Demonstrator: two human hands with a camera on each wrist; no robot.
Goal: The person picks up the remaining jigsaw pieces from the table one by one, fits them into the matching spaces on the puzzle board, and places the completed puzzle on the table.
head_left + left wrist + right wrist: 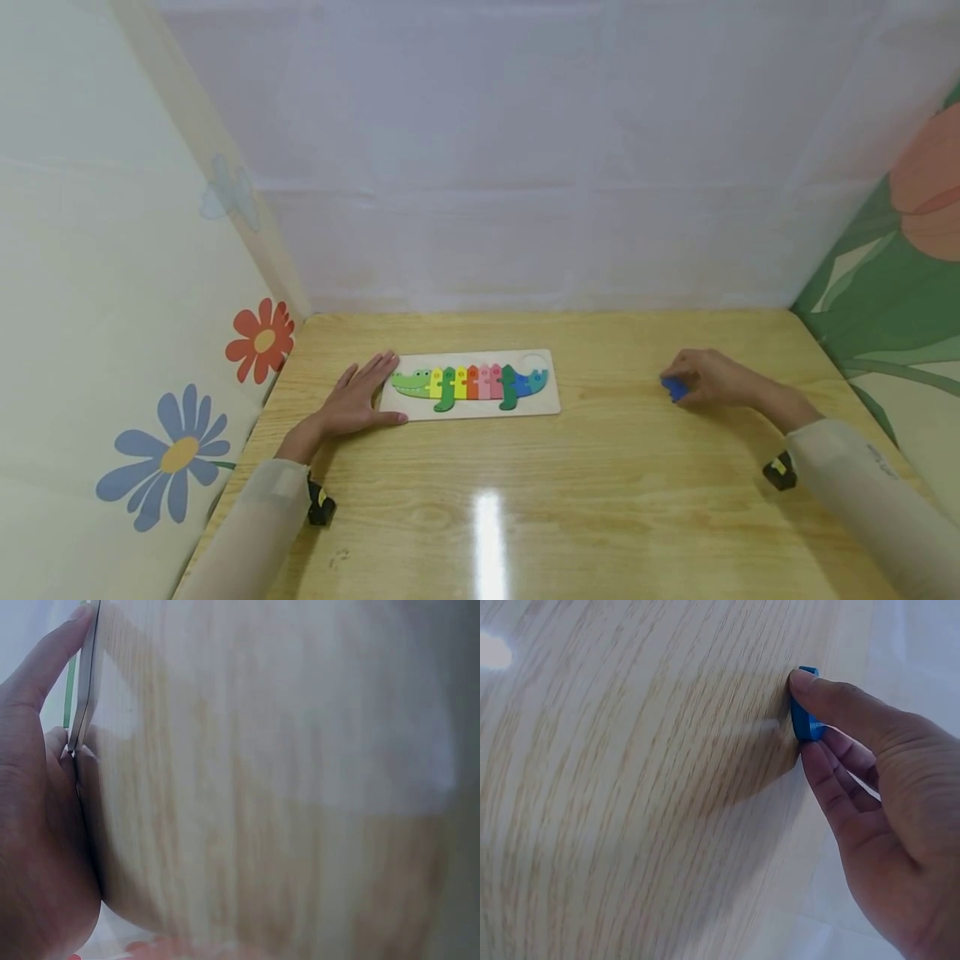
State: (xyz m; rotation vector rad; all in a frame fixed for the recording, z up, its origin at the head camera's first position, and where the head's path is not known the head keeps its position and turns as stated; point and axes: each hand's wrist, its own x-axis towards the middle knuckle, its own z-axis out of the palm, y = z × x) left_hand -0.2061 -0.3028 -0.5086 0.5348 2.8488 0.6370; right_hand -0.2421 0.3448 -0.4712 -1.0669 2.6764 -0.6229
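A pale wooden board [480, 410] lies on the table with a colourful crocodile puzzle [476, 383] in it. Its pieces run from a green head through yellow, orange and pink to a blue tail [534, 382], where a round pale outline shows above. My left hand [356, 404] rests at the board's left end, fingers spread and fairly straight, thumb on the front edge. Away to the right, my right hand [705, 379] pinches a small blue puzzle piece [807, 724] between thumb and fingertips, close over the table. The fingers partly cover that piece.
The wooden table [450, 492] reaches back to a white cloth wall [525, 208]. Flower-printed cloth [180, 454] stands on both sides. Dark wrist cameras [321, 505] sit under both sleeves.
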